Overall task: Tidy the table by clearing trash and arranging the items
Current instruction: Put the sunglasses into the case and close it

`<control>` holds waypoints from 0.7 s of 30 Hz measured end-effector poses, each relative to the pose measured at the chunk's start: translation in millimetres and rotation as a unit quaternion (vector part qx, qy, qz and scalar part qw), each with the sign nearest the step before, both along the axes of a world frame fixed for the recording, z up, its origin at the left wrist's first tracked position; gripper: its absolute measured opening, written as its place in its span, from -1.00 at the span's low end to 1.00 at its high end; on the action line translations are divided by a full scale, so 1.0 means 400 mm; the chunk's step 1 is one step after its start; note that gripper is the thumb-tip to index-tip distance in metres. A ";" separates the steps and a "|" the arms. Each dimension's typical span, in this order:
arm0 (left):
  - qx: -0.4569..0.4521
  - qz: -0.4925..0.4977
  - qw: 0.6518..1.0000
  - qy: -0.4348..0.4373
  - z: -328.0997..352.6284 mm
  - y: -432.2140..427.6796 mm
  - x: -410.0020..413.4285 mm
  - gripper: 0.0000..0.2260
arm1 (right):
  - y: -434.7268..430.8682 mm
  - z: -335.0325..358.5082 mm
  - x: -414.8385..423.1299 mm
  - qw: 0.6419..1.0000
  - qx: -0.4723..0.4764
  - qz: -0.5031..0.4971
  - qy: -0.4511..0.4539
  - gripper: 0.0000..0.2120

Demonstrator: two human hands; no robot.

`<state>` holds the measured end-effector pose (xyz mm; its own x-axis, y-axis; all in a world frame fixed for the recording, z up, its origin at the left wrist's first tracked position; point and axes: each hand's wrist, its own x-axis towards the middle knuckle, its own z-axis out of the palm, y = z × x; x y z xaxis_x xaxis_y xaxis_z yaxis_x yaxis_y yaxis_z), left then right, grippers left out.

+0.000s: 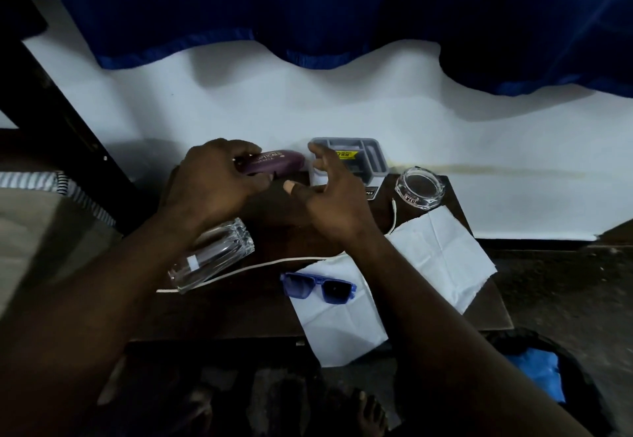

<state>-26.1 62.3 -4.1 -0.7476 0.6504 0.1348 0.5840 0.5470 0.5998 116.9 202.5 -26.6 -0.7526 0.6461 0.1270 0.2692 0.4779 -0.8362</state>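
My left hand [212, 183] grips a purple glasses case [277, 161] at the back of the dark wooden table [219, 313]. My right hand [329, 193] hovers just right of the case with fingers spread and loosely bent, holding nothing. Blue sunglasses [317, 288] lie on a white paper sheet [339, 320] near the front. A second white paper sheet [442, 251] lies to the right. A clear drinking glass [214, 255] lies on its side under my left forearm. A white cable [274, 262] runs across the table.
A grey compartment box [356, 157] with a yellow label stands behind my right hand. A glass ashtray [419, 189] sits at the back right. A dark bin with a blue liner [537, 371] is on the floor at the right. Blue curtain [308, 8] hangs above.
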 end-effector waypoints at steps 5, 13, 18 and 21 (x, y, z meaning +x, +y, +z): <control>0.027 -0.028 0.996 -0.075 -0.020 -0.041 0.035 -0.42 | -0.007 0.002 -0.002 0.992 -0.116 0.020 0.032 -0.41; 0.286 0.011 0.881 -0.377 -0.003 -0.070 0.042 -0.47 | -0.011 0.017 -0.005 0.947 -0.278 0.106 0.119 -0.60; 0.382 0.067 0.734 -0.557 -0.006 -0.016 0.068 -0.66 | -0.005 0.027 -0.007 0.944 -0.285 0.055 0.157 -0.67; 0.377 0.041 0.727 -0.572 -0.006 0.003 0.054 -0.67 | 0.007 0.034 -0.005 0.946 -0.283 0.029 0.156 -0.68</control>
<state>-4.4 63.5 -6.5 -0.6835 0.6611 -0.3094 -0.5483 -0.1852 0.8155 115.0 205.2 -12.9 -0.7718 0.6358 -0.0049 -0.0467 -0.0642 -0.9968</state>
